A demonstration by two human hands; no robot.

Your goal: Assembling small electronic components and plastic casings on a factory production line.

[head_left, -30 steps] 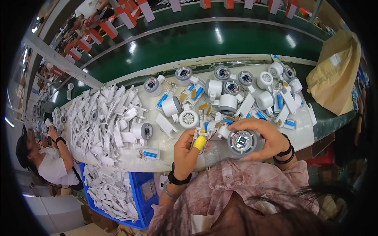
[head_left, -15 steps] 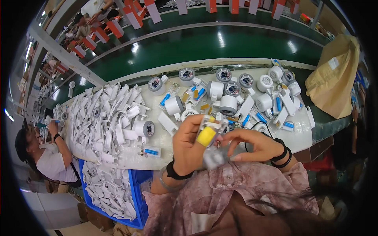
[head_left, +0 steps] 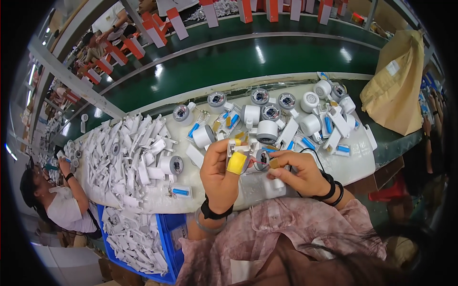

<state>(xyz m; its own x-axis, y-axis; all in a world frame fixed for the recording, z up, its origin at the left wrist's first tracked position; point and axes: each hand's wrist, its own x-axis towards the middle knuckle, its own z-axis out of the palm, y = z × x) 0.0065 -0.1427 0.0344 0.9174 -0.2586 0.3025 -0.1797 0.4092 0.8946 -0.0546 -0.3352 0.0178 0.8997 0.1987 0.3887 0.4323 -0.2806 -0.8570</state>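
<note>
My left hand [head_left: 218,181] is closed around a small white plastic housing [head_left: 234,148], with yellow wrapping [head_left: 237,163] at the thumb. Thin red wires [head_left: 255,161] run from near that housing toward my right hand [head_left: 305,174]. Its thumb and fingers pinch a small flat brown piece [head_left: 274,163]. A round grey-rimmed part [head_left: 262,158] shows between the hands, and a white part [head_left: 275,187] sits just below the right fingers; whether these join the housing I cannot tell. Beyond the hands lie several white cylindrical fan heads [head_left: 267,131] with grey rims, and blue cylindrical cells [head_left: 328,125].
A large heap of white plastic pieces [head_left: 129,152] covers the table's left. Below it stands a blue bin [head_left: 164,238] of similar pieces. A brown paper bag [head_left: 393,90] rests at the right. The green conveyor [head_left: 214,57] carries orange-and-white boxes [head_left: 245,10]. Another person [head_left: 62,190] works at far left.
Both hands have drawn apart slightly, the left hand shifting left. The brown piece and red wires now show between them. The whole view has shifted a little.
</note>
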